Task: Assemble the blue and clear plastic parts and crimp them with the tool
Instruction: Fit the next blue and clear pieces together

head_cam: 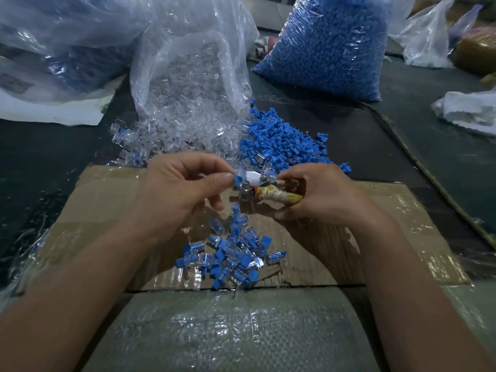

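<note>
My left hand pinches a small blue and clear plastic piece between thumb and fingertips. My right hand grips the crimp tool by its cloth-wrapped handle, its metal head right next to the pinched piece. Below both hands a heap of joined blue and clear pieces lies on a cardboard sheet. Loose blue parts are piled behind the hands, and loose clear parts spill from an open bag.
A full bag of blue parts stands at the back right. More plastic bags lie at the back left. White cloth lies at the right edge. A woven sack sits in front of me.
</note>
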The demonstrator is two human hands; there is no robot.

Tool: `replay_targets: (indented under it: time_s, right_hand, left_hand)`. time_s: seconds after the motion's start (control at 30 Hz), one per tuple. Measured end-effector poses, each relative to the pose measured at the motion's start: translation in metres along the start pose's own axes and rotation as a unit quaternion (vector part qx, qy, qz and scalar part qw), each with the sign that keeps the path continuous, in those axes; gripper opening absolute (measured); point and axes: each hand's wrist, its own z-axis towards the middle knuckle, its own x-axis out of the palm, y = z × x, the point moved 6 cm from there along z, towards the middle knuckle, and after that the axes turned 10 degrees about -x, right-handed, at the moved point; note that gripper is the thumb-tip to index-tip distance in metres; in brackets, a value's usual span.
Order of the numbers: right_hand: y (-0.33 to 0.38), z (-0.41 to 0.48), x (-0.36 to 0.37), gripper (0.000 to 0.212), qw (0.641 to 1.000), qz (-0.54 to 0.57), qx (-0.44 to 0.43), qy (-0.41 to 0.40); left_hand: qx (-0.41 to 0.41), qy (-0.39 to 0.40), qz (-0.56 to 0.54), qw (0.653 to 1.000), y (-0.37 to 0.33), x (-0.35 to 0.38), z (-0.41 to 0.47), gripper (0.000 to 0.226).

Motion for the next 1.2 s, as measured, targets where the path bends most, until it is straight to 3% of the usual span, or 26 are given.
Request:
replay_targets:
  time_s: [0.13,0.23,0.33,0.4,0.5,0.6,0.67,0.73,0.87,1.0,1.2]
  right_hand:
    - [0.002,0.002,0.003,0.062,0.999,-0.038,-0.006,0.021]
    - [0.003,0.002,0.005,0.07,0.997,-0.059,-0.01,0.046]
    - [0.001,0.0,0.007,0.074,0.996,-0.061,-0.006,0.067]
    - [0.001,-0.001,0.008,0.075,0.996,-0.056,-0.007,0.073]
    - [-0.001,-0.002,0.008,0.075,0.996,-0.048,-0.004,0.08]
    - [-0.003,-0.003,0.004,0.07,0.997,-0.025,0.001,0.071]
    - [-0.003,-0.003,0.002,0.07,0.998,-0.003,0.004,0.062]
    - [-0.003,-0.004,0.001,0.075,0.999,0.006,0.005,0.052]
    - [-0.004,-0.002,0.0,0.076,1.0,0.008,0.0,0.03]
    - [-0.01,0.0,-0.002,0.048,1.0,0.002,-0.006,0.01]
    - [-0.013,0.001,-0.001,0.043,1.0,0.006,-0.003,0.007]
  left_hand:
    - [-0.05,0.105,0.037,0.993,0.002,0.012,-0.004,0.025]
    - [-0.066,0.135,0.086,0.985,0.005,0.016,-0.004,0.033]
    - [-0.054,0.149,0.111,0.981,0.005,0.019,-0.005,0.027]
    - [-0.049,0.119,0.084,0.988,0.005,0.015,-0.003,0.017]
    - [-0.028,-0.037,0.09,0.995,0.009,-0.006,0.006,0.002]
    - [0.04,-0.23,0.252,0.939,0.004,-0.032,0.011,0.018]
    - [0.068,-0.293,0.332,0.894,0.0,-0.044,0.014,0.033]
    - [0.07,-0.313,0.382,0.867,0.001,-0.052,0.019,0.041]
    - [0.0,-0.309,0.461,0.832,0.014,-0.06,0.03,0.048]
    - [-0.038,-0.28,0.498,0.82,0.023,-0.062,0.036,0.042]
    - [-0.023,-0.271,0.506,0.819,0.022,-0.06,0.037,0.034]
